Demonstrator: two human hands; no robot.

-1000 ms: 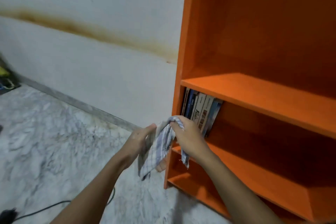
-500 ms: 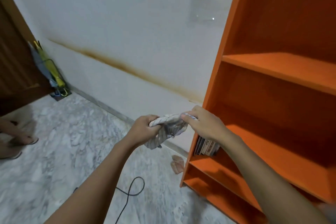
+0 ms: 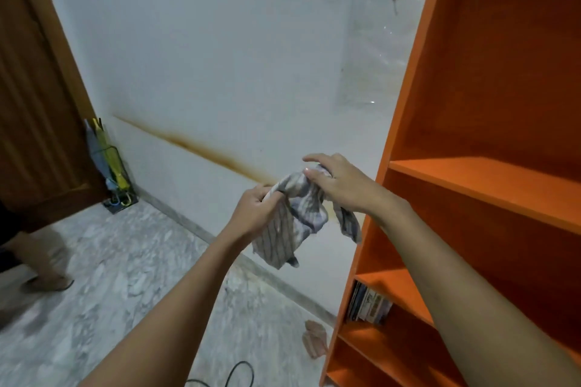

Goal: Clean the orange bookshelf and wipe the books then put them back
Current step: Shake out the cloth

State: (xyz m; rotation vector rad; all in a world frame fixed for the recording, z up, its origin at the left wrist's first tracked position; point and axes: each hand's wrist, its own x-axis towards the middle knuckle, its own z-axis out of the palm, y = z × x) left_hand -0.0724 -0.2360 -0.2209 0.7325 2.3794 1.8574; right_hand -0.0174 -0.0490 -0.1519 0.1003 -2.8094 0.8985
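Head view, centre of frame: gripping a crumpled striped cloth (image 3: 292, 223) in the air, left hand (image 3: 254, 214) curled round one end, right hand (image 3: 342, 185) pinching the other end from above. Just beside the cloth, filling the right of the frame, the orange bookshelf (image 3: 408, 110). Lower right, a few books (image 3: 369, 305) standing at the left end of a low shelf. Lower left, marble floor (image 3: 125, 261).

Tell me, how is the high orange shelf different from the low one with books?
The upper shelf shows nothing on it; the lower shelf holds a row of books. The upper shelf sits about level with the cloth; the lower shelf sits far below it. Both are orange boards of one bookshelf.
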